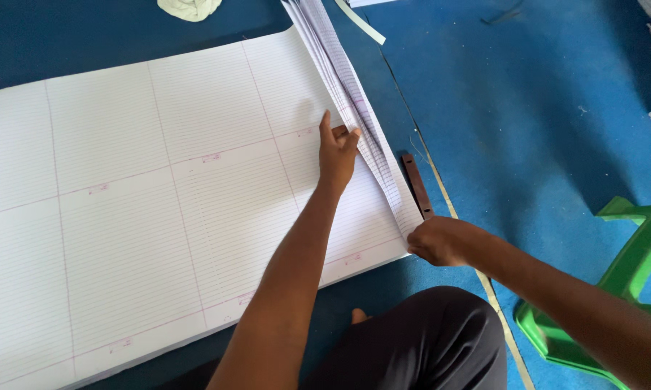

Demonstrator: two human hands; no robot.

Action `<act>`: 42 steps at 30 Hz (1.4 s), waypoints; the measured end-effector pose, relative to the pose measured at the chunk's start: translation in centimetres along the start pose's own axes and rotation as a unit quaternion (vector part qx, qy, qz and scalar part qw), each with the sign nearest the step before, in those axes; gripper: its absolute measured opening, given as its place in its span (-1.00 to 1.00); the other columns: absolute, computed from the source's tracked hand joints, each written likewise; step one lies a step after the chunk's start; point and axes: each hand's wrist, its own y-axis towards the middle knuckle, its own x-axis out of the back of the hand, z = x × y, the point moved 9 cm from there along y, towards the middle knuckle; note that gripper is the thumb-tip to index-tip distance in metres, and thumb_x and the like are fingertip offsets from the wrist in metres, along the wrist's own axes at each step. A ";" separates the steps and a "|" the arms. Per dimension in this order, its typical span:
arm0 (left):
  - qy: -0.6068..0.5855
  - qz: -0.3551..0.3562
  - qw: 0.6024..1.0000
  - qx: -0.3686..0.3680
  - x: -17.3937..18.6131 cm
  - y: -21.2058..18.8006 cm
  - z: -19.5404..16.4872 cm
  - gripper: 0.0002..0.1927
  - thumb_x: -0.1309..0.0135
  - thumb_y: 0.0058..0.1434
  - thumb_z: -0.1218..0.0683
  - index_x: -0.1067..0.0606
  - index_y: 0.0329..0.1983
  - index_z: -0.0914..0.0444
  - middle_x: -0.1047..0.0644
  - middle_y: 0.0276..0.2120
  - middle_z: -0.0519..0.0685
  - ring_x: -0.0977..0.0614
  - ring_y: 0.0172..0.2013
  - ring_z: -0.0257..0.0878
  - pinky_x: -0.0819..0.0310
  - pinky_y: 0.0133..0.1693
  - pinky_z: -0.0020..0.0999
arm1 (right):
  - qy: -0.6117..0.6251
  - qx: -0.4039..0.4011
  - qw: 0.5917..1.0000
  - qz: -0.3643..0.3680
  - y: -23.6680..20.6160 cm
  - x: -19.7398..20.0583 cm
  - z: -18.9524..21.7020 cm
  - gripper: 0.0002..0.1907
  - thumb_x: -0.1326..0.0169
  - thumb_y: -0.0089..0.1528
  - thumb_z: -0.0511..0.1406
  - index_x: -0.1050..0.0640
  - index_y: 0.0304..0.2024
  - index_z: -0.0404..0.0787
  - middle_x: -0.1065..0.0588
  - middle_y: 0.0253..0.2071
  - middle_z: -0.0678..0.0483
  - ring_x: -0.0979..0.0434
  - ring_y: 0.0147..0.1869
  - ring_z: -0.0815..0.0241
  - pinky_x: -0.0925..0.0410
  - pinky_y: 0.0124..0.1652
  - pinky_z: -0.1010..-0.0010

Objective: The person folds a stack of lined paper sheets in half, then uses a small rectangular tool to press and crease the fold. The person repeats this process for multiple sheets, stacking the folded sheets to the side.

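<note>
Head view, looking down at the floor. Landmark: the big ruled paper stack (123, 217), white sheets with faint lines and pink margin rules, lying flat and filling most of the left and centre.

- Blue floor mat (527, 130) runs under the stack and out past its right edge.
- Person's dark trouser leg (419, 339) sits just below the stack's lower right corner.
- Green plastic stool (621, 289) is well right of the stack, at the lower right edge of view, only partly in frame.
- Folded-up sheet edge (354, 108): a long narrow band of ruled paper lifted off the stack's right margin, running diagonally from the stack's top right down to its lower right corner. This is the piece being handled.
- Left hand (338, 153) is on the stack near its right edge, palm down, fingers flat and pressing against the inner side of that lifted band. Not gripping, just pressing.
- Right hand (441, 240) is at the stack's lower right corner, fingers closed, pinching the lower end of the lifted band.
- Brown flat strip (417, 185) lies on the mat just right of the stack, parallel to the band.
- Crumpled pale cloth (190, 8) lies just above the stack's top edge.
- Thin pale paper strip (360, 23) lies above the stack's top right corner.
</note>
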 end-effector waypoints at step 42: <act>-0.058 0.032 0.996 0.060 -0.4 0.0 1.1 -0.57 -0.16 0.26 0.04 -0.55 0.15 0.35 -0.66 -0.18 -0.02 -0.64 -0.24 -0.35 -0.55 -0.19 -0.42 | -0.008 -0.002 1.000 0.011 0.5 -0.6 -0.4 -0.67 -0.01 0.36 -0.10 -0.58 -0.17 -0.22 -0.58 -0.32 -0.04 -0.64 -0.24 0.09 -0.51 -0.16 0.23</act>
